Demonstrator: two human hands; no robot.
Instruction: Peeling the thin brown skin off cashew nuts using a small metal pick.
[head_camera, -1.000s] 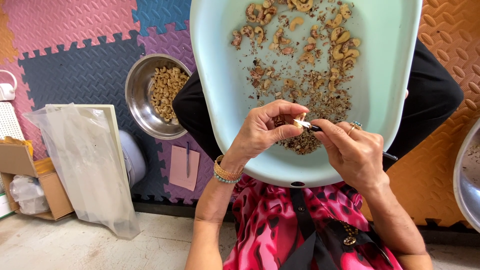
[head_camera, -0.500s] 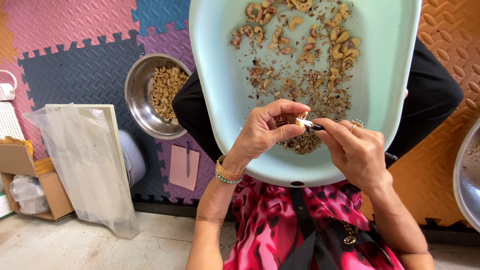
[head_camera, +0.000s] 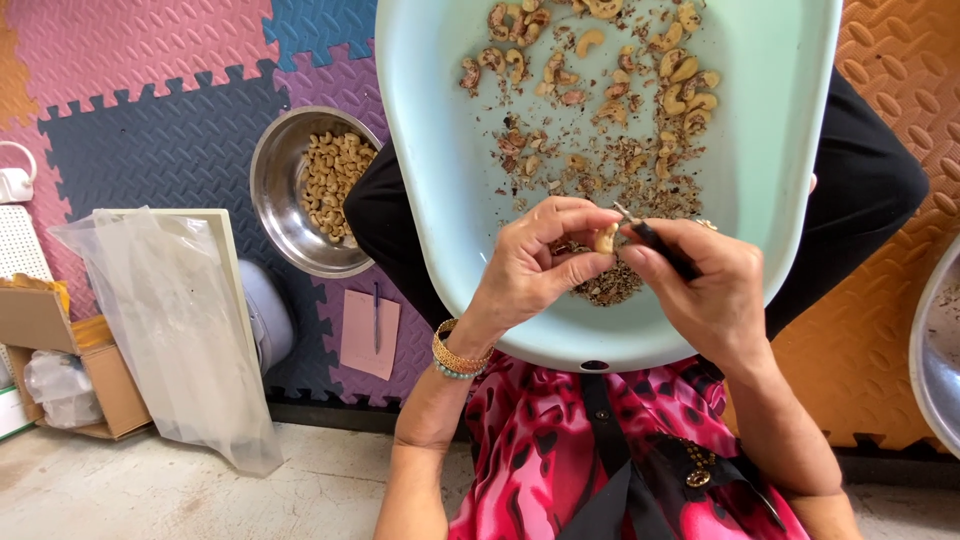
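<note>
A pale green plastic basin (head_camera: 430, 150) rests on my lap. It holds several unpeeled cashew nuts (head_camera: 680, 85) at its far side and a heap of brown skin flakes (head_camera: 610, 285) near me. My left hand (head_camera: 535, 270) pinches one pale cashew kernel (head_camera: 604, 238) between thumb and fingers over the flakes. My right hand (head_camera: 705, 285) grips a small dark-handled knife (head_camera: 660, 245), its thin blade tip touching the kernel. A gold and bead bracelet (head_camera: 455, 357) circles my left wrist.
A steel bowl (head_camera: 285, 215) with peeled cashews stands on the foam floor mats to the left. Nearer left lie a clear plastic bag (head_camera: 170, 320) over a white board, a cardboard box (head_camera: 60, 360) and a pink paper with a pen (head_camera: 372, 330). Another steel bowl's rim (head_camera: 935, 340) shows at right.
Both hands stay together over the flakes. The kernel has turned slightly in my left fingers and the knife tip has shifted along it.
</note>
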